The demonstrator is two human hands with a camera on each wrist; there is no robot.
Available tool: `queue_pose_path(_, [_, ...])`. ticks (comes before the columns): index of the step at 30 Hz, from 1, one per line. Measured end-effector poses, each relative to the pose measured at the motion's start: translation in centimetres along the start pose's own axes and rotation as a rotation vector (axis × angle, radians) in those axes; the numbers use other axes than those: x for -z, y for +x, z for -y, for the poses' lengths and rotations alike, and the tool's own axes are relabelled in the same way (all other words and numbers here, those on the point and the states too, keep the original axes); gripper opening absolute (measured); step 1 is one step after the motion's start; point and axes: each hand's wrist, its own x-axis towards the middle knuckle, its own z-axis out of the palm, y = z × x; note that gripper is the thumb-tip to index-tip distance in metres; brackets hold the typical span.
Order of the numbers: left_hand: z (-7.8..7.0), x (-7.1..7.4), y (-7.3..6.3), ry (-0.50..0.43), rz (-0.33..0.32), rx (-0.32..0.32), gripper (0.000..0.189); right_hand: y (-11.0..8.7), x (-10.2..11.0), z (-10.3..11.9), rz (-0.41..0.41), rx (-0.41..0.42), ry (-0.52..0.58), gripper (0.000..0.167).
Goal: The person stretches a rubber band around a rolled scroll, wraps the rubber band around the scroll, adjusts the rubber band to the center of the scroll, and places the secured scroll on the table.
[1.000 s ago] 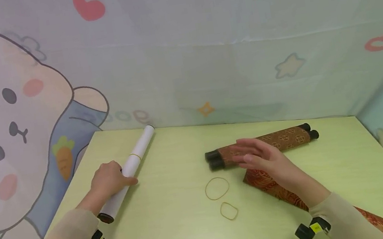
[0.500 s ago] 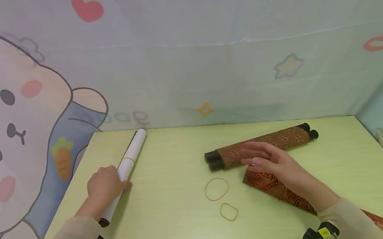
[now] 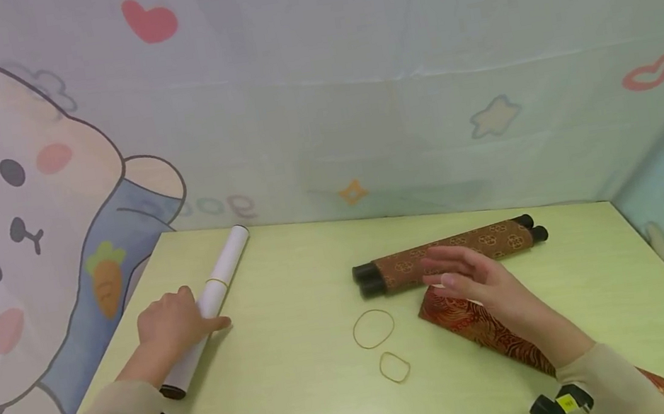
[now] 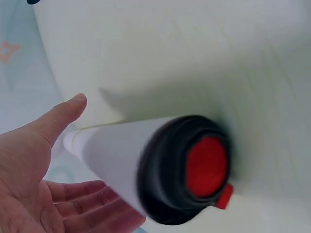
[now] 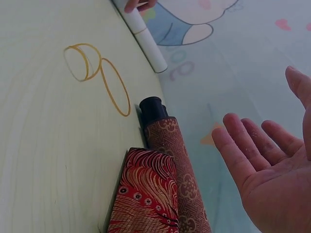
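Note:
A white rolled scroll (image 3: pixel 228 257) with a rubber band (image 3: pixel 216 280) around it lies at the table's left side. My left hand (image 3: pixel 169 323) is over its nearer half, thumb stretched out. In the left wrist view the thumb stands apart from the scroll (image 4: pixel 119 150), while the fingers lie along its far side. The scroll's near end shows a black rim and red centre. My right hand (image 3: pixel 496 293) hovers with loose fingers above a long red brocade case (image 3: pixel 475 328), holding nothing. Behind it lie two brown patterned scrolls (image 3: pixel 402 269) with black knobs.
Two loose rubber bands, a larger one (image 3: pixel 371 310) and a smaller one (image 3: pixel 392 352), lie on the pale yellow table (image 3: pixel 309 396) between the hands. A printed cloth backdrop (image 3: pixel 315 95) hangs behind the table's far edge.
My left hand and the white scroll have moved to the left, and the scroll has turned a little. My right hand has shifted slightly rightward. The other scrolls and the case stay put.

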Motion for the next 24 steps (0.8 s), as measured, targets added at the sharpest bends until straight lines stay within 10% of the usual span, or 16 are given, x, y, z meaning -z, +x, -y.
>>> queue_pose_path(9, [-2.0, 1.6, 0.2, 0.018, -0.034, -0.09, 0.078, -0.1, 0.2, 0.8, -0.011, -0.03, -0.059, 0.055])
queue_pose_path(24, [-9.4, 2.1, 0.4, 0.047, -0.033, -0.21, 0.079, -0.3, 0.5, 1.5, -0.033, -0.077, -0.139, 0.056])
